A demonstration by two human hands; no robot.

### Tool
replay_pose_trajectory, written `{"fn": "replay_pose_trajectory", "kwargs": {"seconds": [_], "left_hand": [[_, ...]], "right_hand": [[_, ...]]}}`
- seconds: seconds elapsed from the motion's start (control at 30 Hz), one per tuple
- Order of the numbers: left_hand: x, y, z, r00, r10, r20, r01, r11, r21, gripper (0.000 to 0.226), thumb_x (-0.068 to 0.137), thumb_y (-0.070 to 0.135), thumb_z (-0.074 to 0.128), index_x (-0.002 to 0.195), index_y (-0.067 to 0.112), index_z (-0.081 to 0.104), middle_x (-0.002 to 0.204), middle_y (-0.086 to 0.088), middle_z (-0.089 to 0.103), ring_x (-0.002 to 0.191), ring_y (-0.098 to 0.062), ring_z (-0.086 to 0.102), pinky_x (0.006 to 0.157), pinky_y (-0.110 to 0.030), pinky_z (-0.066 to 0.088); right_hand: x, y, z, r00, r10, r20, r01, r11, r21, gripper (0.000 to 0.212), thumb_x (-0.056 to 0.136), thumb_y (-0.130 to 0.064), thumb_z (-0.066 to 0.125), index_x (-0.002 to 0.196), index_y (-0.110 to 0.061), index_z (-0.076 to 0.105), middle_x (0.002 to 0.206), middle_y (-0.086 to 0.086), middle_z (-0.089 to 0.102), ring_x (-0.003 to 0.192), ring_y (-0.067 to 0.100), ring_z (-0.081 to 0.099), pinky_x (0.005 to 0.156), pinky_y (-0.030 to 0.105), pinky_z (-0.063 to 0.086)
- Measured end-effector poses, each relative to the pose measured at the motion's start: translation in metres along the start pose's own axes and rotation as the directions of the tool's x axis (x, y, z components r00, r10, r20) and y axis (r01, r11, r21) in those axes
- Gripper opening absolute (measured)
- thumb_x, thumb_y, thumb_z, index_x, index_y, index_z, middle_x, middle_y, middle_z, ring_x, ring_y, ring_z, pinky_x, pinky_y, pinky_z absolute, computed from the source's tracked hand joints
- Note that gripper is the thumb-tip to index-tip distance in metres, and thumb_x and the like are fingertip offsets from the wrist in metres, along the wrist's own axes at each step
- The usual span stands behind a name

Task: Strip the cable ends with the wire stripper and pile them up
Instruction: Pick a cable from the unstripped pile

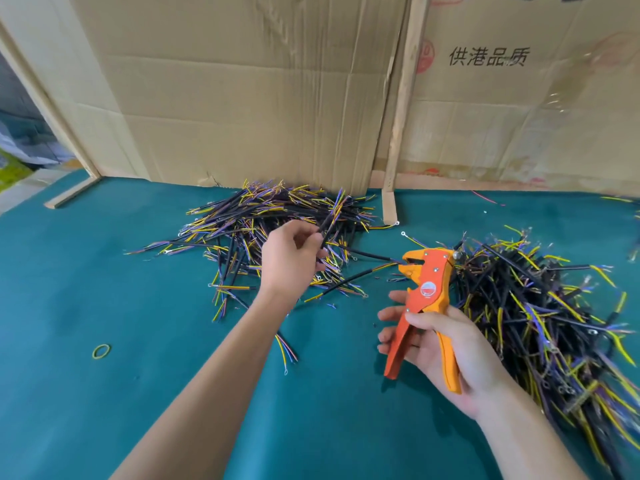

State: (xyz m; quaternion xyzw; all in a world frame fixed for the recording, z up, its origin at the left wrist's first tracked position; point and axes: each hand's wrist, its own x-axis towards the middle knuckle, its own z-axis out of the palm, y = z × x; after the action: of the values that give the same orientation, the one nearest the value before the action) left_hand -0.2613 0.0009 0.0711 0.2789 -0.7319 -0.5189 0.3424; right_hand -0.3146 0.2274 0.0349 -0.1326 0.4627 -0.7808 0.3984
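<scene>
While right hand [446, 344] grips wire stripper [424, 299], left hand [291, 258] fingertips pinch cable [327, 225].

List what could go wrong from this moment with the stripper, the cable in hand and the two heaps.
1. The left hand pinches one black cable right above the far pile; neighbours may snag and drag out.
2. The right hand holds the wire stripper with fingers between the handles; squeezing could pinch them.
3. Stray cables lie between the far pile and the right pile, so the heaps could mix.
</scene>
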Motion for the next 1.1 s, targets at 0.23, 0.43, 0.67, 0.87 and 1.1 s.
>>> {"fn": "replay_pose_trajectory", "kwargs": {"seconds": [0.23, 0.43, 0.67, 0.87, 1.1], "left_hand": [[0.004, -0.016, 0.007, 0.989, -0.114, 0.09, 0.091, 0.97, 0.227, 0.006, 0.097, 0.009, 0.057, 0.098, 0.014, 0.053, 0.091, 0.001, 0.062, 0.072, -0.018, 0.072, 0.066, -0.022, 0.053], [0.015, -0.014, 0.004, 0.985, -0.123, 0.123, 0.081, 0.95, 0.301, 0.031, 0.1, -0.005, 0.045, 0.126, 0.003, 0.058, 0.117, -0.002, 0.056, 0.101, -0.022, 0.073, 0.074, -0.025, 0.06], [0.024, -0.009, -0.002, 0.966, -0.257, 0.029, 0.257, 0.966, 0.019, 0.032, 0.096, -0.011, 0.04, 0.119, 0.001, 0.059, 0.103, -0.014, 0.064, 0.079, -0.023, 0.075, 0.074, -0.034, 0.063], [0.024, 0.001, -0.007, 0.889, -0.451, 0.076, 0.436, 0.786, -0.438, 0.027, 0.098, -0.013, 0.041, 0.122, -0.002, 0.047, 0.103, -0.025, 0.058, 0.071, -0.026, 0.073, 0.06, -0.033, 0.064], [0.023, 0.0, -0.003, 0.921, -0.383, 0.066, 0.387, 0.887, -0.252, 0.034, 0.092, -0.014, 0.06, 0.121, -0.001, 0.05, 0.12, -0.018, 0.062, 0.098, -0.026, 0.071, 0.063, -0.035, 0.064]], "right_hand": [[0.002, 0.002, -0.003, 0.999, 0.027, -0.035, -0.027, 1.0, -0.007, 0.058, 0.075, -0.009, 0.068, 0.13, 0.004, 0.055, 0.105, 0.031, 0.068, 0.08, 0.042, 0.066, 0.075, 0.05, 0.059], [0.002, 0.002, -0.002, 0.999, 0.034, -0.032, -0.034, 0.999, -0.001, 0.058, 0.075, -0.009, 0.068, 0.13, 0.005, 0.055, 0.104, 0.031, 0.068, 0.081, 0.042, 0.066, 0.075, 0.05, 0.059], [0.003, 0.001, -0.002, 0.999, 0.039, -0.034, -0.038, 0.999, 0.008, 0.058, 0.075, -0.009, 0.068, 0.129, 0.005, 0.055, 0.103, 0.031, 0.068, 0.08, 0.042, 0.067, 0.074, 0.049, 0.059], [0.003, 0.002, -0.003, 0.998, 0.043, -0.039, -0.043, 0.999, 0.007, 0.058, 0.075, -0.009, 0.068, 0.13, 0.005, 0.055, 0.104, 0.031, 0.068, 0.082, 0.042, 0.067, 0.075, 0.05, 0.059], [0.003, 0.001, -0.004, 0.998, 0.044, -0.044, -0.043, 0.999, 0.017, 0.058, 0.075, -0.009, 0.068, 0.129, 0.005, 0.055, 0.104, 0.032, 0.068, 0.081, 0.042, 0.067, 0.074, 0.049, 0.059]]}}
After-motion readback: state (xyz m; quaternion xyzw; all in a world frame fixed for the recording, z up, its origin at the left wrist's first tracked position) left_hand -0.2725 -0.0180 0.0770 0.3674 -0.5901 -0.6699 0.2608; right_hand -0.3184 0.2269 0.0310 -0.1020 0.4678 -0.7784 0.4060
